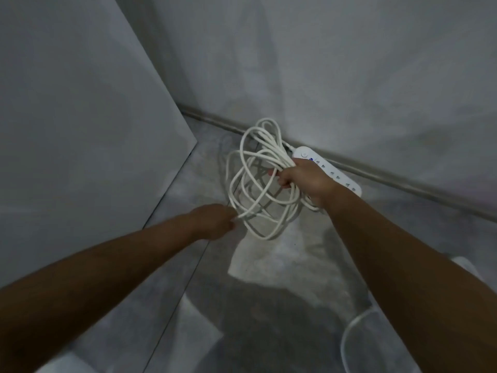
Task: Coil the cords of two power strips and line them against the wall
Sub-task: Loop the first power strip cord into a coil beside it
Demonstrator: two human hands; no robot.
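Light, springy white cord coil (269, 148), likely to sprawl unless held where loops bunch: right hand (301, 179) fists it at 3 o'clock, left hand (215, 220) pinches a strand at 7 o'clock.

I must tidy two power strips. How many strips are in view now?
1. The strip lies along the wall base, right of the coiled cord. A white shape at the right edge may be a second, mostly hidden.
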